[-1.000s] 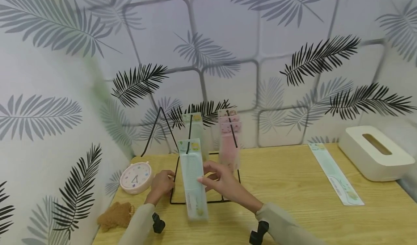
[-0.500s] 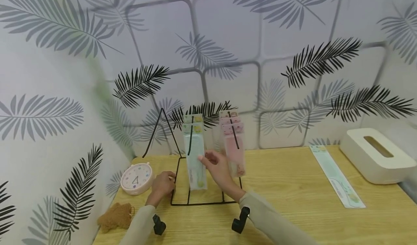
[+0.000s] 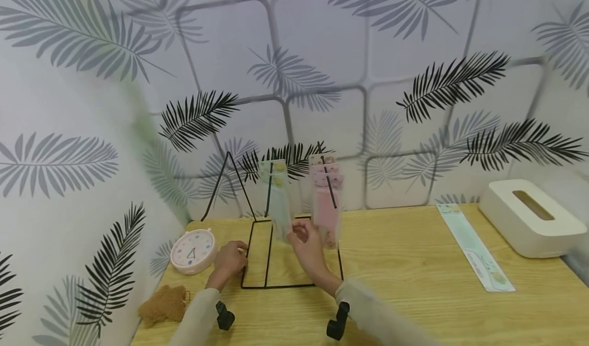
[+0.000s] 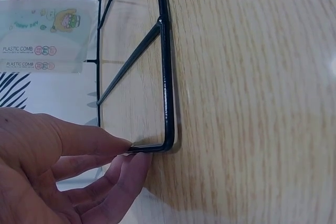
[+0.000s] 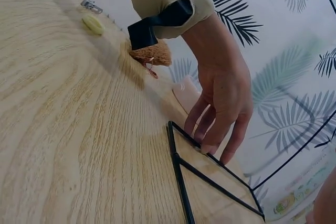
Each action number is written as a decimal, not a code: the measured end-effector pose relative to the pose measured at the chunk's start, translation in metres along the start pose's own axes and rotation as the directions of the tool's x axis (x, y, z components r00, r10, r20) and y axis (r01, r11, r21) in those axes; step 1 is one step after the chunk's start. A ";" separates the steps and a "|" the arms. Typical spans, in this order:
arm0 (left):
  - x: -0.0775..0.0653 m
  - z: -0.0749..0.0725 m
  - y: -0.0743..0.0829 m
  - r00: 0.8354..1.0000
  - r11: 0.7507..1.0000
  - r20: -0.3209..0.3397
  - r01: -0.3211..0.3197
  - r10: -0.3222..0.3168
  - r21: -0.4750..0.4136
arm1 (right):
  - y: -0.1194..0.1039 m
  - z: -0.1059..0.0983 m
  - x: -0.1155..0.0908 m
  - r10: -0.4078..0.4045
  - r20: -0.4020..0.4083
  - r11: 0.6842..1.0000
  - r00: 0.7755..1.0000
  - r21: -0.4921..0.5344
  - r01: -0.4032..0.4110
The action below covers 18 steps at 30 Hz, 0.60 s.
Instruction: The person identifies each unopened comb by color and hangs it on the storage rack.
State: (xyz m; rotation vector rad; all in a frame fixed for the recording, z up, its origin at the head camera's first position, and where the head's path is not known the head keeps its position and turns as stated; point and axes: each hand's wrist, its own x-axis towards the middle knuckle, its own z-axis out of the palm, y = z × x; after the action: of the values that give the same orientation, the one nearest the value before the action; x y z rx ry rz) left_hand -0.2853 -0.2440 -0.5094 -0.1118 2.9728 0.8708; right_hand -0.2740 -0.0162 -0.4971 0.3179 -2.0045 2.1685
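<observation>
Two packaged green combs hang on the left hook of a black wire display rack; the left wrist view shows "PLASTIC COMB" on their lower ends. My right hand holds the lower right edge of the green packs between thumb and fingers, though the exact contact is partly hidden. Several pink packs hang on the right hook, just beyond that hand. At the rack's left side my left hand pinches the base wire, seen closely in the left wrist view.
A pink alarm clock and a brown fluffy item lie left of the left arm. Another packaged green comb lies flat on the right, beside a white tissue box. A leaf-patterned wall covering rises behind the table.
The front green pack has gone back along the left hook until close to the rear one, my right hand moving away from me with it. My left hand stays on the rack.
</observation>
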 end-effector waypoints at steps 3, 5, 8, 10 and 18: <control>0.001 -0.001 0.002 1.000 1.000 -0.001 -0.001 0.001 -0.002 | -0.001 0.000 -0.003 -0.001 0.006 1.000 1.000 -0.019 0.001; 0.001 -0.001 0.002 1.000 1.000 -0.002 -0.002 0.002 0.001 | -0.004 -0.002 -0.005 0.013 0.005 0.999 1.000 -0.042 -0.013; 0.002 -0.001 0.003 1.000 1.000 -0.007 -0.011 0.011 0.010 | -0.007 -0.007 -0.008 0.043 0.024 0.997 0.999 -0.068 -0.041; 0.002 -0.001 0.002 1.000 1.000 -0.010 -0.013 0.014 0.016 | -0.009 -0.013 -0.012 0.068 0.058 0.995 0.996 -0.071 -0.064; 0.002 -0.002 -0.001 0.999 1.000 -0.012 -0.031 0.031 -0.001 | -0.022 -0.060 -0.034 0.190 0.384 0.979 0.903 -0.141 -0.146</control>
State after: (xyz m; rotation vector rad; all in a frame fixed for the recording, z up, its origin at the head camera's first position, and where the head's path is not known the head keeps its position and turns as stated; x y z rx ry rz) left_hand -0.2875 -0.2464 -0.5082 -0.0721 2.9927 0.8789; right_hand -0.2383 0.0461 -0.4896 0.6364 -2.4387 2.2234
